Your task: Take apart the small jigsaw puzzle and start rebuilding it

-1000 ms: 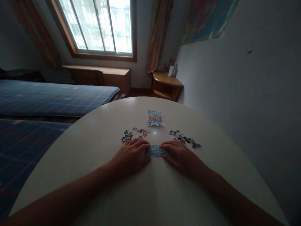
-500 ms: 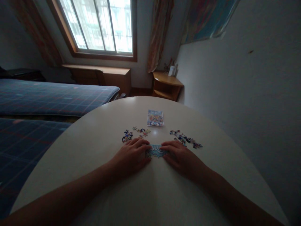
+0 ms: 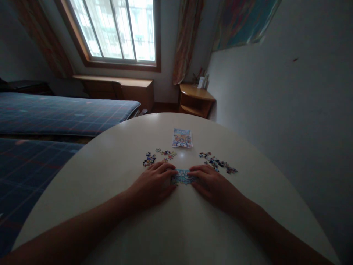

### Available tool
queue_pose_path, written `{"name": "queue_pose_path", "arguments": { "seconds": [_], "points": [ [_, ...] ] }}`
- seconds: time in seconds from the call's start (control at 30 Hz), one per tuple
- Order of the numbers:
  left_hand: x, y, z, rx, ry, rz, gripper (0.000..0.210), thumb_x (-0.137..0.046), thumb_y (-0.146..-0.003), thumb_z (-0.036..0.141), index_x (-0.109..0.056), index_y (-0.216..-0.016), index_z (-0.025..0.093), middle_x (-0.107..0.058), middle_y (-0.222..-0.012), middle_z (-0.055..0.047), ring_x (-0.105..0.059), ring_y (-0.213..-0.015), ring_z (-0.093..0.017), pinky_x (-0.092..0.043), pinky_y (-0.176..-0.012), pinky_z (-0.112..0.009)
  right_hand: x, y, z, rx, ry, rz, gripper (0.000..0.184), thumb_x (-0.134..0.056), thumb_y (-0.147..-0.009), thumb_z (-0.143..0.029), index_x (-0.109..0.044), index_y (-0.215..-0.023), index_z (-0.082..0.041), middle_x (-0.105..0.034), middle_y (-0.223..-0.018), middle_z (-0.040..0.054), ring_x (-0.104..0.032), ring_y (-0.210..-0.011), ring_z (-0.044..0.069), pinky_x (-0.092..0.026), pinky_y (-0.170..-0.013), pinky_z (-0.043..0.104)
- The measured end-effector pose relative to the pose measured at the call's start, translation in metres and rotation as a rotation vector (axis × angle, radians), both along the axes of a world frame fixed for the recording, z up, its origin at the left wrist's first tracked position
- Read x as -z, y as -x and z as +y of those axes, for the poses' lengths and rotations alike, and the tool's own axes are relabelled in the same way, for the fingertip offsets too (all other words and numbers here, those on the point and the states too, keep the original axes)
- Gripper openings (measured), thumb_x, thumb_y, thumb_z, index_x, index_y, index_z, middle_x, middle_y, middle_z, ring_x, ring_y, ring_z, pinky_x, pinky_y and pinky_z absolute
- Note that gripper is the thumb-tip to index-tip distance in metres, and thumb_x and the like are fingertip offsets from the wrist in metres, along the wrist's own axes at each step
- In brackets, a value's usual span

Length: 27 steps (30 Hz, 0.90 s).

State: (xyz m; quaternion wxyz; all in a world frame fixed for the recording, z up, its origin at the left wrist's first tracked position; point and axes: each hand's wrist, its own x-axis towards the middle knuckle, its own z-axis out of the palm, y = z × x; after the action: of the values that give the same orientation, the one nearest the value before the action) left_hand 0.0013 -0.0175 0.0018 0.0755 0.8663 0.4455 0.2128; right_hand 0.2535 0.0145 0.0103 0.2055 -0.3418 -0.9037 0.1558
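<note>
Near side of the round, cream-topped table (image 3: 176, 228): a light-blue, patterned cardboard puzzle strip (image 3: 183, 177) lies flat, its long side running left to right, between the two hands. Step in hand, as judged: lining up and steadying joined pieces, with the strip braced at both ends. The next move would call for even, light pressure from both sides; lifting or pushing one end alone could part the joints.

Pose: forearms (image 3: 92, 217) come in from the near left and near right corners, slanting towards each other. The bare left hand (image 3: 156, 180) lies palm down, fingers bent and close together over the strip's left end, thumb at the near edge. The bare right hand (image 3: 210, 180) mirrors it at the right end. Each is closed to a narrow thumb-to-finger gap with the strip in it. Light is dim here: the near edge seems to carry small knobs, but grip force and the covered ends cannot be told.

Just beyond the left hand: loose dark-blue jigsaw pieces (image 3: 149, 159), then paler yellow-and-red jigsaw pieces (image 3: 167, 155) to their right. Beyond the right hand: a longer scatter of dark multicoloured jigsaw pieces (image 3: 218, 163).

Farther, near the middle: a flat, glossy, blue-and-orange printed packet or sheet (image 3: 182, 139), touched by neither hand.
</note>
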Motion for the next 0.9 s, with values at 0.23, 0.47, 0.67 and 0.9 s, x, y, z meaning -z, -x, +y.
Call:
{"name": "queue_pose_path", "arguments": {
  "seconds": [0.23,0.47,0.67,0.9],
  "points": [
    [-0.001,0.0,-0.002,0.005,0.009,-0.001,0.035,-0.061,-0.09,0.03,-0.058,-0.124,0.025,-0.062,-0.127,-0.006,-0.054,-0.119,-0.026,-0.046,-0.105,-0.048,0.0,0.001,0.0,0.001,0.002,-0.016,0.026,-0.058,-0.091,-0.018,-0.065,-0.116,-0.02,-0.065,-0.121,0.0112,-0.059,-0.114,0.024,-0.05,-0.099,0.045],
    [0.0,0.005,0.007,-0.095,-0.047,-0.072,0.031,-0.058,-0.092,0.033,-0.061,-0.121,0.023,-0.062,-0.129,-0.008,-0.056,-0.12,-0.026,-0.046,-0.104,-0.047,0.001,0.0,0.0,-0.004,-0.01,0.01,0.026,-0.058,-0.09,-0.017,-0.065,-0.115,-0.021,-0.065,-0.12,0.0112,-0.06,-0.113,0.024,-0.05,-0.098,0.045],
    [0.011,0.021,0.022,-0.317,-0.028,0.049,0.056,-0.046,-0.097,0.043,-0.04,-0.146,0.016,-0.044,-0.151,-0.013,-0.038,-0.14,-0.029,-0.034,-0.114,-0.051,0.0,0.0,0.0,0.001,0.007,-0.001,0.025,-0.058,-0.091,-0.019,-0.066,-0.114,-0.021,-0.066,-0.12,0.0117,-0.06,-0.114,0.025,-0.051,-0.098,0.046],
    [0.008,0.025,0.025,-0.411,-0.04,0.005,0.046,-0.049,-0.095,0.036,-0.051,-0.134,0.013,-0.06,-0.133,-0.014,-0.053,-0.125,-0.029,-0.04,-0.109,-0.049,0.001,-0.001,0.001,-0.006,0.016,-0.015,0.026,-0.057,-0.092,-0.02,-0.065,-0.116,-0.02,-0.064,-0.122,0.0118,-0.058,-0.116,0.025,-0.05,-0.099,0.046]
  ]
}}
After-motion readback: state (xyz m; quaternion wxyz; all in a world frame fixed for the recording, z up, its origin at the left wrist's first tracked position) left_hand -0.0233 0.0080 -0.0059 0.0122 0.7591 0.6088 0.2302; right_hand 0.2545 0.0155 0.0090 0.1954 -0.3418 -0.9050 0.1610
